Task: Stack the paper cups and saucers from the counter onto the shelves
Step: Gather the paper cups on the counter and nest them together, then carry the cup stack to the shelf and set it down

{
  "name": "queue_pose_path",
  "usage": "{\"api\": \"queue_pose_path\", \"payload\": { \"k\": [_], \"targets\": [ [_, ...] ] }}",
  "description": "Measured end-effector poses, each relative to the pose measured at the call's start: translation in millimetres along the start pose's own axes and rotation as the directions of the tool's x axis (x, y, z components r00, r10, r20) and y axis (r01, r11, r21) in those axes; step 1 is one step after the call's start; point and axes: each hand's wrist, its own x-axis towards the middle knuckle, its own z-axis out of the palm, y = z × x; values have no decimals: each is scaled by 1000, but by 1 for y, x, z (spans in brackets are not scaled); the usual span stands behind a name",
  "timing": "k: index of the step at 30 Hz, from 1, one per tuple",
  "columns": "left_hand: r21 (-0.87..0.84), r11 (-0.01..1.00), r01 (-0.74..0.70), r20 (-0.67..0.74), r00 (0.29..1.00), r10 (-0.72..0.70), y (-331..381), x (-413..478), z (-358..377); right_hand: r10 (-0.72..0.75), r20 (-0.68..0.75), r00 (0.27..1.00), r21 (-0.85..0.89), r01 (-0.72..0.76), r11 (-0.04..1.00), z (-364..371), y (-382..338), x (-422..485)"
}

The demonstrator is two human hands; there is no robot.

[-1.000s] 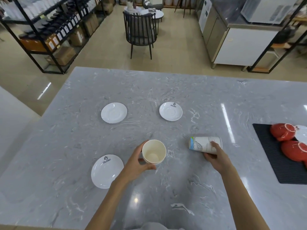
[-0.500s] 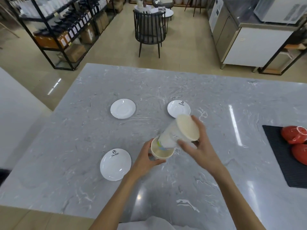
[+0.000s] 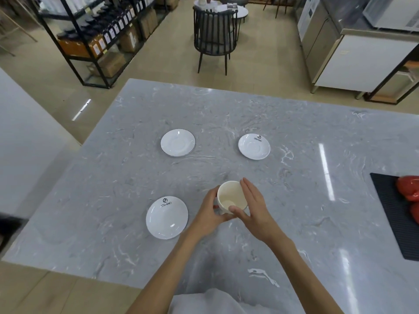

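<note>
Nested paper cups (image 3: 230, 196) stand upright on the grey marble counter (image 3: 226, 114), their cream inside facing up. My left hand (image 3: 209, 211) wraps around the cups' left side. My right hand (image 3: 254, 205) rests against their right side, fingers straight and thumb on the near rim. Three white saucers lie on the counter: one near left (image 3: 167, 217) beside my left hand, one far left (image 3: 178, 142), one far right (image 3: 254, 146).
A black mat (image 3: 394, 214) with red cups (image 3: 409, 188) lies at the counter's right edge. Beyond the counter are a black shelf rack (image 3: 95, 37) with bottles and boxes at the left, a dark chair (image 3: 214, 35), and a steel cabinet (image 3: 353, 53) at the right.
My right hand picked up the lying cup, turned it upright and pushed it down into the cup held by my left hand. The two cups now sit nested.
</note>
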Motion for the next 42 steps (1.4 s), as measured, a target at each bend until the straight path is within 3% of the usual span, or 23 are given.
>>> {"api": "queue_pose_path", "payload": {
  "k": [4, 7, 12, 17, 20, 23, 26, 31, 34, 38, 42],
  "targets": [
    [-9, 1000, -14, 5, 1000, 14, 4, 0, 2, 120, 38, 992, 131, -124, 984, 6, 1, -4],
    [-32, 999, -10, 6, 1000, 10, 2, -1, 3, 237, -30, 971, 280, -220, 934, 11, 0, -18],
    [4, 1000, 5, 38, 999, -5, -7, 4, 1, 534, -88, 841, 525, -417, 742, 20, 7, -63],
    [64, 998, -3, 113, 994, -5, -30, 11, 5, 665, -94, 741, 556, -515, 652, 30, 13, -117],
    [84, 996, -34, 147, 989, 22, -41, 4, 5, 694, -109, 712, 512, -558, 653, 38, 14, -143],
    [92, 996, -19, 211, 977, -1, -45, -17, -5, 688, -88, 721, 465, -581, 668, 42, 17, -153],
    [-7, 995, 98, 181, 979, -96, -51, -53, -21, 631, -23, 775, 384, -576, 722, 46, 19, -147],
    [-224, 956, 190, -98, 971, -216, -53, -138, -50, 426, 183, 886, 227, -460, 858, 48, 25, -120],
    [-354, 922, 154, -343, 896, -281, -56, -199, -70, 308, 333, 891, 146, -371, 917, 51, 23, -97],
    [-416, 904, 95, -651, 664, -369, -70, -296, -88, 165, 506, 847, 47, -217, 975, 72, 0, -67],
    [-484, 874, 34, -777, 442, -448, -89, -386, -92, 9, 638, 770, 45, -49, 998, 119, -55, -51]
  ]
}}
